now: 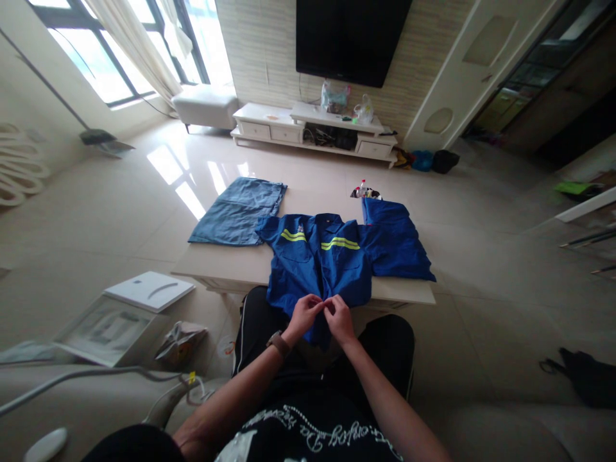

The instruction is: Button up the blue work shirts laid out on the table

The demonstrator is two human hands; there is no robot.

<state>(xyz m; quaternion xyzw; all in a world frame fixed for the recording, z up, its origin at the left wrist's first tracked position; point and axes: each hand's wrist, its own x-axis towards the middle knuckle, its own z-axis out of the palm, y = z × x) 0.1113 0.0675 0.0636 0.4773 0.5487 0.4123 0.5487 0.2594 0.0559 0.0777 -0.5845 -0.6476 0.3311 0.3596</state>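
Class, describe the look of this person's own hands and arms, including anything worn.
The left hand and right hand wear no gloves, and no sleeve covers either forearm. A brownish wristband, possibly a watch, circles the left wrist; nothing shows on the right one.

Chest lettering (301, 228) on the blue shirt (294, 273) is illegibly small — the television (351, 42), cut off.

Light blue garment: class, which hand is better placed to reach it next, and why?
Probably the left hand: it is nearer the light blue garment. The right hand is farther right; both pinch the front of the blue striped shirt.
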